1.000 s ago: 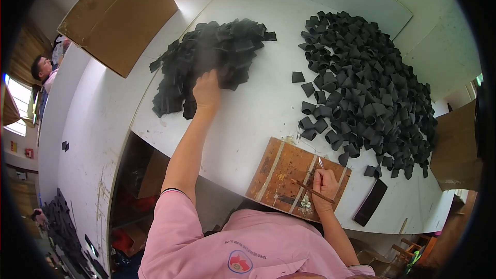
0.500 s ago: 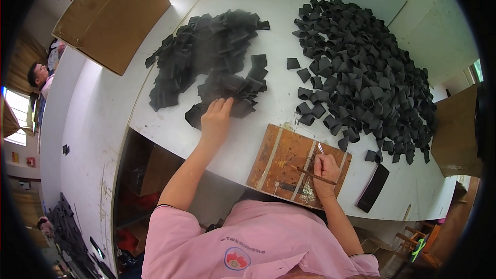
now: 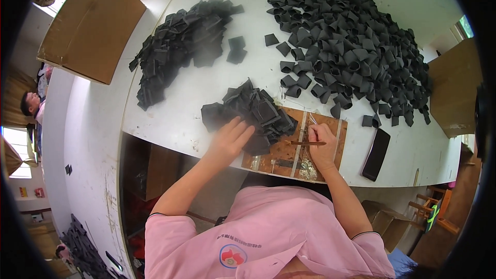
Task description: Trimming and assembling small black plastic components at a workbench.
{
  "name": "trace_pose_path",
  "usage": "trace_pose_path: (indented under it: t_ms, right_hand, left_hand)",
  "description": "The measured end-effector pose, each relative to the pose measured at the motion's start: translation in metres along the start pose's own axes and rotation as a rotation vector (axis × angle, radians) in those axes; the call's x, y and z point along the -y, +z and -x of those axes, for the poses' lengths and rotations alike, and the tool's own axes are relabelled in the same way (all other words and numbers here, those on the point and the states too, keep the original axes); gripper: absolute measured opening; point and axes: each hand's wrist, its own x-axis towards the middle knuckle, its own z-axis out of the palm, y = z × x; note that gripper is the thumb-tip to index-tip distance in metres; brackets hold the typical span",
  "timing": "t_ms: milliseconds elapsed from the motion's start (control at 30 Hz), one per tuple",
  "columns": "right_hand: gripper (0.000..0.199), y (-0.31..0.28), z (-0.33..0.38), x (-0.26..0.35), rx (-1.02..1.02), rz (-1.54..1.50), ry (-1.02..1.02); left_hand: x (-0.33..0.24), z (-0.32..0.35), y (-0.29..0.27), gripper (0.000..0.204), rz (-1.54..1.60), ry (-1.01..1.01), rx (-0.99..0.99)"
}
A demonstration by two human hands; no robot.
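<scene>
My left hand (image 3: 231, 139) lies with its fingers stretched out on a loose heap of flat black fabric pieces (image 3: 253, 106). The heap's right part rests over the left side of a worn wooden board (image 3: 338, 134). Above the board's right half, my right hand (image 3: 321, 142) is closed around a thin brown stick (image 3: 300, 143) that sticks out leftward. A slim silver pointed tool (image 3: 312, 119) pokes up from the same hand; its exact kind is hard to make out. The right palm is hidden.
A larger pile of flat black pieces (image 3: 178, 46) lies at the far left, with two pieces (image 3: 236, 51) beside it. Many folded black loops (image 3: 356, 51) cover the far right. A black phone (image 3: 376, 155) lies right of the board. Cardboard boxes (image 3: 93, 26) stand at both sides.
My left hand has pulled a heap of black pieces nearer and rightward, partly onto the board. The pile behind has split, leaving two pieces apart. The view has shifted slightly.
</scene>
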Motion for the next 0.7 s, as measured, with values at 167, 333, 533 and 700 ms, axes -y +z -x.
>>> trace_pose_path:
  t_ms: [167, 333, 533, 700]
  right_hand:
    - [0.004, 0.0, 0.001, 0.001, 0.005, 0.001, 0.008]
    - [0.004, -0.001, 0.002, 0.001, -0.002, -0.018, 0.008]
    - [0.004, -0.001, 0.002, -0.001, 0.006, -0.024, 0.019]
    - [0.004, -0.003, 0.001, 0.003, 0.013, -0.044, 0.04]
  left_hand:
    - [0.023, 0.012, 0.004, 0.036, -0.017, 0.218, 0.036]
    - [0.027, 0.018, 0.002, 0.045, 0.065, 0.165, 0.107]
    - [0.024, 0.029, -0.016, 0.056, 0.095, 0.097, 0.082]
    - [0.004, 0.01, -0.02, 0.043, 0.181, -0.111, -0.112]
